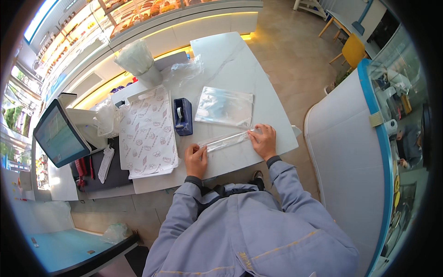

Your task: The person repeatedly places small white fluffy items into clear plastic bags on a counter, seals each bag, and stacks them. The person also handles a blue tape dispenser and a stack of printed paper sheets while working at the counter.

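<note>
Sleeves: grey-blue jacket [242, 226], its lower part cut off by the bottom rim.
Left hand: left hand [196, 161], thumb and fingers together, clamped on the left end of the plastic strip; fingertip contact partly hidden.
Right hand: right hand [264, 142], fingers clamped on the strip's right end, covering it.
Strip: narrow clear plastic strip [226, 141], between both hands over the worktop [270, 108]; glare, layers hard to make out, lifted or flat can't tell.
Bags: flat clear bags [224, 107] just beyond, count unclear.
Dispenser: dark blue tape dispenser [183, 117], left of bags.
Paper: printed sheets [148, 131], stacked, anything underneath mostly hidden.
Screen: tilted monitor [61, 132], display washed out.
Far: bread display [147, 10], cut off at top.
</note>
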### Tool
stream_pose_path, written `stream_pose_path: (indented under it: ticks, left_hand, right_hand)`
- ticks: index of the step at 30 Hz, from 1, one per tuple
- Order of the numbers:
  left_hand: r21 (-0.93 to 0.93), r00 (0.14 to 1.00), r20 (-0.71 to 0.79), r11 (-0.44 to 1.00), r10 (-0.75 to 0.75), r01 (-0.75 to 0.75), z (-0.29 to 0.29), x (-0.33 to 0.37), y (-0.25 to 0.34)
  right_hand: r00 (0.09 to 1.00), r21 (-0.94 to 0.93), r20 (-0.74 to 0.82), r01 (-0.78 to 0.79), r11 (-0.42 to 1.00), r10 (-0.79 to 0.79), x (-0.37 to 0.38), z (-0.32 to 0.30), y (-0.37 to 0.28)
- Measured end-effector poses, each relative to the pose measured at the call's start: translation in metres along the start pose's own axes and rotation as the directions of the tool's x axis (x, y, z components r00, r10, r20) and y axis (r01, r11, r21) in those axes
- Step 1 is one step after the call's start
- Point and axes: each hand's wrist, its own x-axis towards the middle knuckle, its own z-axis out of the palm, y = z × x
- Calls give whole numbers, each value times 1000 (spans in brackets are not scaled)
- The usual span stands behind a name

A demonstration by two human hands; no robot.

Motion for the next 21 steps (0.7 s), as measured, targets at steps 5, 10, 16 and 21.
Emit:
stream_pose_path:
  ticks: [5, 10, 16, 21]
  left_hand:
    - [18, 999, 16, 999, 43, -43, -2, -2, -1]
    - [35, 997, 41, 997, 65, -67, -5, -3, -2]
    - [81, 964, 199, 977, 177, -197, -19, 0, -3]
    - [216, 904, 287, 899, 316, -382, -18, 8, -12]
  right_hand:
    - [999, -8, -27, -30, 1000, 30, -6, 1, 3]
    - [995, 46, -31, -94, 994, 96, -11, 1, 7]
    - [995, -29, 100, 19, 999, -16, -6, -13, 2]
    - [958, -26, 197, 217, 976, -208, 9, -23, 7]
